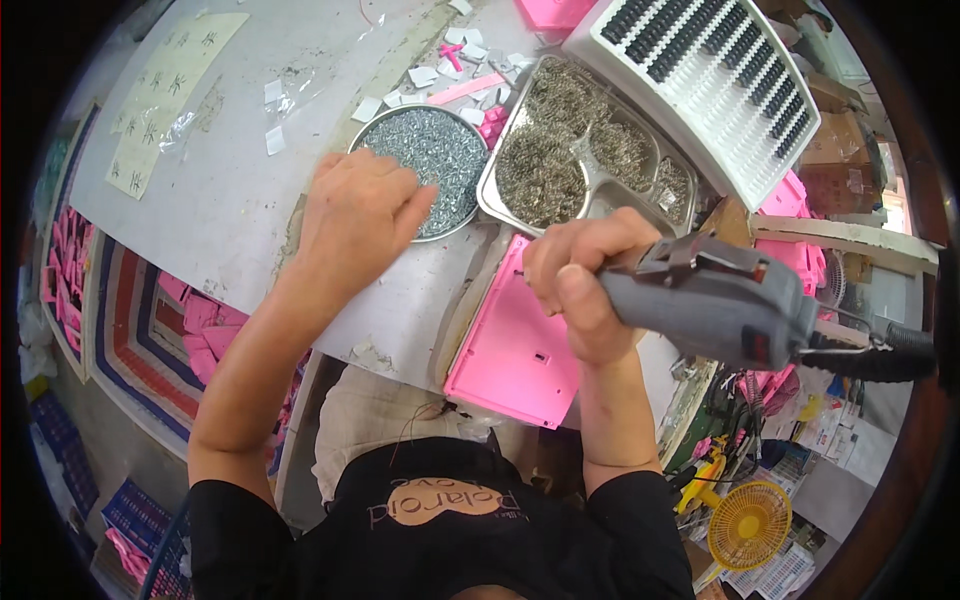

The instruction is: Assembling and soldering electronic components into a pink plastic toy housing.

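Observation:
My left hand (362, 215) is over the left side of a round metal tin (357, 135) filled with small silvery screws (425, 150). Its fingers are curled downward with the thumb beside them. What they hold, if anything, is hidden under the hand. My right hand (595, 275) is wrapped around a grey electric screwdriver (710, 305), whose body points off to the right. The tool's tip is hidden by the hand. Below the right hand, a flat bright pink plastic panel (515, 360) lies at the table's front edge.
Behind the panel, a divided metal tray (600, 205) holds many small springs (545, 170). A white rack (735, 160) with rows of black pieces stands at the back right. White scraps (423, 76) lie behind the tin. A coiled cord (870, 360) trails from the screwdriver; a yellow fan (750, 525) stands lower right.

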Action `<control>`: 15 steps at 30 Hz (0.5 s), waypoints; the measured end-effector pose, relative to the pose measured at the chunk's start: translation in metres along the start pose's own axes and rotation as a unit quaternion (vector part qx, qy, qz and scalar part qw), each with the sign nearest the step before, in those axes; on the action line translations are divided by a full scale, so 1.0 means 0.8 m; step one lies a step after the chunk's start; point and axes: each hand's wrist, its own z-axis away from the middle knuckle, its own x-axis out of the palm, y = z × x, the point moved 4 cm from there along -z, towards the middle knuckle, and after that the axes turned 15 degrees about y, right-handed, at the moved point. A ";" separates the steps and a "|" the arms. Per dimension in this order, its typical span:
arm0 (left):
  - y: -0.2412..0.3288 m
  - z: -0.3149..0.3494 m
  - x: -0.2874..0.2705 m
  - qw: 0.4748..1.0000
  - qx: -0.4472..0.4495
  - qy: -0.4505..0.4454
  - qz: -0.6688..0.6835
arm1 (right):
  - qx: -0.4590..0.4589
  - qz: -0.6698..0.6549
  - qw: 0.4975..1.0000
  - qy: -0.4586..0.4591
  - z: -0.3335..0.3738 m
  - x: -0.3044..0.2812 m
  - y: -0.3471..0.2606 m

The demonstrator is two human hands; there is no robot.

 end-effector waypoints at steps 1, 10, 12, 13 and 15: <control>0.011 0.003 -0.006 1.000 0.005 -0.001 0.013 | 0.001 -0.002 1.000 -0.004 -0.001 -0.001 0.002; 0.089 0.045 -0.019 0.970 0.001 0.029 0.242 | 0.048 -0.180 0.982 -0.041 0.000 0.016 -0.072; 0.091 0.049 -0.020 0.965 -0.007 0.040 0.259 | 0.053 -0.179 0.981 -0.055 0.007 0.020 -0.076; 0.092 0.051 -0.020 0.964 -0.008 0.042 0.264 | 0.054 -0.177 0.981 -0.059 0.008 0.021 -0.078; 0.091 0.053 -0.023 0.964 -0.006 0.042 0.264 | 0.057 -0.168 0.983 -0.048 0.012 0.023 -0.077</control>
